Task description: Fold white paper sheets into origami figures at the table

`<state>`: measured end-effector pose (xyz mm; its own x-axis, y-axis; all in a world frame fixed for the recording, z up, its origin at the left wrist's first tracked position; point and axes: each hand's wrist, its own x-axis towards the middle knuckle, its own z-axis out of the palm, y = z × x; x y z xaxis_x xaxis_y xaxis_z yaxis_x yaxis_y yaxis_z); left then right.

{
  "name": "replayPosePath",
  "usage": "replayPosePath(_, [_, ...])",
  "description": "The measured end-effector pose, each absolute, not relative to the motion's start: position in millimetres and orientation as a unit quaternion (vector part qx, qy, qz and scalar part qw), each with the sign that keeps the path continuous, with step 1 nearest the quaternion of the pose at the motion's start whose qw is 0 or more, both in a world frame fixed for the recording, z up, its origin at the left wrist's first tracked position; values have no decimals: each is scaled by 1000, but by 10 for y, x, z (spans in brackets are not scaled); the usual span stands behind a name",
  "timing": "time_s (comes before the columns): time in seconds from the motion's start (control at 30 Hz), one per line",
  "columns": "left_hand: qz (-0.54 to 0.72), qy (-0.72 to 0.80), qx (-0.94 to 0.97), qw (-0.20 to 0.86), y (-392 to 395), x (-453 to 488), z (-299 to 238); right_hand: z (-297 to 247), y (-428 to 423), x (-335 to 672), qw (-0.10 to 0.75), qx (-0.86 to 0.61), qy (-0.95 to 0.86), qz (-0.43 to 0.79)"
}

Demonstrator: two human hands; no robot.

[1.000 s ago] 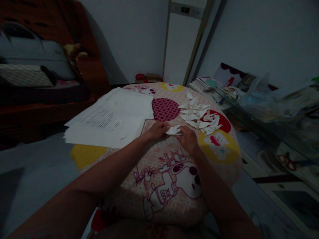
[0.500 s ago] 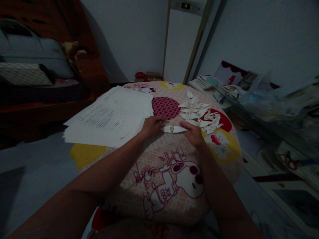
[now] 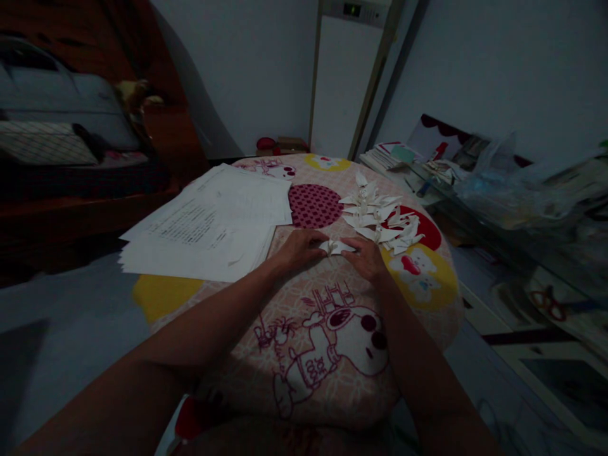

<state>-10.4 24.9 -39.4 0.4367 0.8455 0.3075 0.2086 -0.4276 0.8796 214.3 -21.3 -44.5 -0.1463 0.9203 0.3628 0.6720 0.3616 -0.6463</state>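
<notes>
Dim, cool light leaves the lower corners and far left murky; its source is unclear. A soft-edged shadow darkens the wall (image 3: 247, 76) left of top centre. The folded paper (image 3: 339, 247) looks slightly soft; wide-angle distortion stretches the frame's edges.

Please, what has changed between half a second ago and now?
The left grip moved inward, to the right, and now covers the left side of the small folded paper. The right grip shifted slightly left, at the other side. The printed sheets and the group of folded pieces stayed in place.
</notes>
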Motion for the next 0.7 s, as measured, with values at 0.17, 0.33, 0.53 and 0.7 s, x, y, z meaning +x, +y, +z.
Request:
replayPosePath(0.17, [380, 348, 763, 390, 223, -75, -383, -454, -219, 2137, 356, -522, -756, 173])
replayPosePath(0.33, [372, 348, 786, 351, 250, -88, -365, -517, -184, 2171, 341, -517, -767, 169])
replayPosePath(0.53, [377, 319, 816, 299, 295, -108, -363, -535, -160, 2191, 329, -521, -769, 168])
replayPosePath(0.7, [330, 332, 844, 264, 293, -140, -347, -523, -156, 2183, 316, -525, -774, 161])
